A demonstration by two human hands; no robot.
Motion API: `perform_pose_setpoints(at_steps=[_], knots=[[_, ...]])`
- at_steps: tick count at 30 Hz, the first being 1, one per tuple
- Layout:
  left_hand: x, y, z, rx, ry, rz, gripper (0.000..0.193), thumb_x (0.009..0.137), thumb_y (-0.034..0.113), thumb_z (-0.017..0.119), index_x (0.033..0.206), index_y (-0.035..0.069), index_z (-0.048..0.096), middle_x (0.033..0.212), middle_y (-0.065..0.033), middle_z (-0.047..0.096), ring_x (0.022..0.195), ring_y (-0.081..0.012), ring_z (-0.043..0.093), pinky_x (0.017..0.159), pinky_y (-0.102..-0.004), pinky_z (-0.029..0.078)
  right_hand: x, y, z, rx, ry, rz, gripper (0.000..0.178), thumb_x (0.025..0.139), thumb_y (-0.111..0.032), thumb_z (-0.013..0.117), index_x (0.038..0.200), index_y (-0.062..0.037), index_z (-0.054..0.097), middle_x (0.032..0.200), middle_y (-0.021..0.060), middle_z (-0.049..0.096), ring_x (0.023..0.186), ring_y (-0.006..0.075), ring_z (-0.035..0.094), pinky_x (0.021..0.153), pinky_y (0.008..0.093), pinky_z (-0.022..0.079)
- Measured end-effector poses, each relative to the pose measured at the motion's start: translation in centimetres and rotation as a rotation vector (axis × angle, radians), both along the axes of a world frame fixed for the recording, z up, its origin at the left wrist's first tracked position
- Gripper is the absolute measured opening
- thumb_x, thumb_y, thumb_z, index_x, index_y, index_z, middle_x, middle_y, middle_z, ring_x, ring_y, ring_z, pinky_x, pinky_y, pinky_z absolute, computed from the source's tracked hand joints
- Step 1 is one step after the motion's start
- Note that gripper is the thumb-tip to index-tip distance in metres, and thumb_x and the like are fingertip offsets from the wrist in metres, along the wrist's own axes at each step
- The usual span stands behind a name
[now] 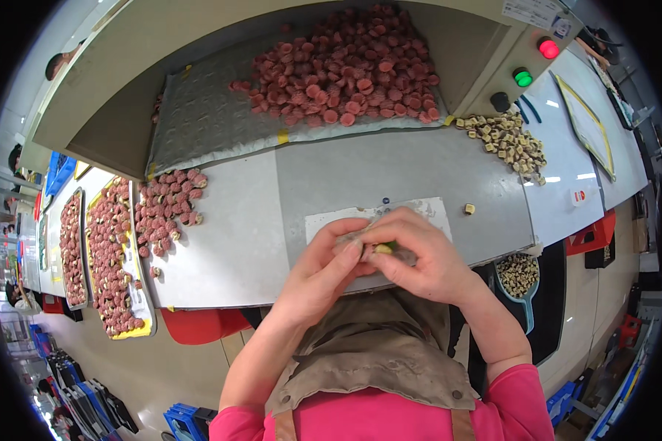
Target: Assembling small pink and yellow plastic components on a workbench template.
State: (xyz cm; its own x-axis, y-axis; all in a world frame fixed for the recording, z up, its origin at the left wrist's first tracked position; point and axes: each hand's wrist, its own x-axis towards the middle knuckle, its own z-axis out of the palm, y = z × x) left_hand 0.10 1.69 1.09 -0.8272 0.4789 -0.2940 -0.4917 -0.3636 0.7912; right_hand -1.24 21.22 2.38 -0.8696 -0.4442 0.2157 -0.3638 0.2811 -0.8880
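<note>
Over white sheet (pixel 435 213) at bench (pixel 235 253) edge, your right hand (pixel 423 259) pinches small yellow-green piece (pixel 385 248); left hand (pixel 328 263) curls beside it, probably steadying, own grip can't be told. Pink cups (pixel 346 73) heaped ahead, cream-and-brown cubes (pixel 509 145) rightward, presumably for easy reach. Pink-and-cream pieces (pixel 168 209) sit left, likely kept from mixing. White label (pixel 531 12) on hood frame (pixel 482 62), red-and-white tag (pixel 579 197) rightward; print too small to read.

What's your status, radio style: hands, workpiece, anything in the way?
Left hand and right hand together, curled inward. Small yellowish piece between them, partly hidden. Lone cube right of pale board, clear of hands.
</note>
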Motion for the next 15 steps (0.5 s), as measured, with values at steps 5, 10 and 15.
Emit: perform_pose_setpoints(at_steps=[5, 10, 15], knots=[[0.7, -9.6, 0.4, -1.019, 0.413, 0.459, 0.027, 0.092, 0.011, 0.053, 0.118, 0.002, 0.053, 0.106, -0.0059, 0.059, 0.096, -0.0142, 0.056, 0.085, -0.0275, 0.045, -0.1, 4.7, -0.2, 0.179, 0.172, -0.244, 0.023, 0.081, -0.005, 0.062, 0.104, -0.0048, 0.062, 0.102, 0.0085, 0.058, 0.090, 0.0222, 0.056, 0.078, 0.0312, 0.046], [4.0, -30.2, -2.2, -1.481, 0.654, 0.837, 0.021, 0.094, 0.009, 0.051, 0.112, 0.001, 0.056, 0.103, -0.0084, 0.059, 0.097, -0.0176, 0.055, 0.084, -0.0297, 0.044, -0.1, 9.9, 0.2, 0.234, 0.007, -0.531, 0.022, 0.083, -0.005, 0.061, 0.104, -0.0049, 0.062, 0.100, 0.0091, 0.058, 0.089, 0.0216, 0.057, 0.077, 0.0309, 0.046], [2.8, -30.3, -1.4, -1.873, 0.779, 0.737, 0.020, 0.092, 0.007, 0.052, 0.111, 0.000, 0.057, 0.106, -0.0100, 0.059, 0.100, -0.0200, 0.055, 0.085, -0.0301, 0.043, 0.3, 12.2, -0.9, 0.351, 0.084, -0.465, 0.020, 0.082, -0.003, 0.062, 0.101, -0.0034, 0.063, 0.098, 0.0107, 0.057, 0.088, 0.0239, 0.057, 0.077, 0.0309, 0.047]])
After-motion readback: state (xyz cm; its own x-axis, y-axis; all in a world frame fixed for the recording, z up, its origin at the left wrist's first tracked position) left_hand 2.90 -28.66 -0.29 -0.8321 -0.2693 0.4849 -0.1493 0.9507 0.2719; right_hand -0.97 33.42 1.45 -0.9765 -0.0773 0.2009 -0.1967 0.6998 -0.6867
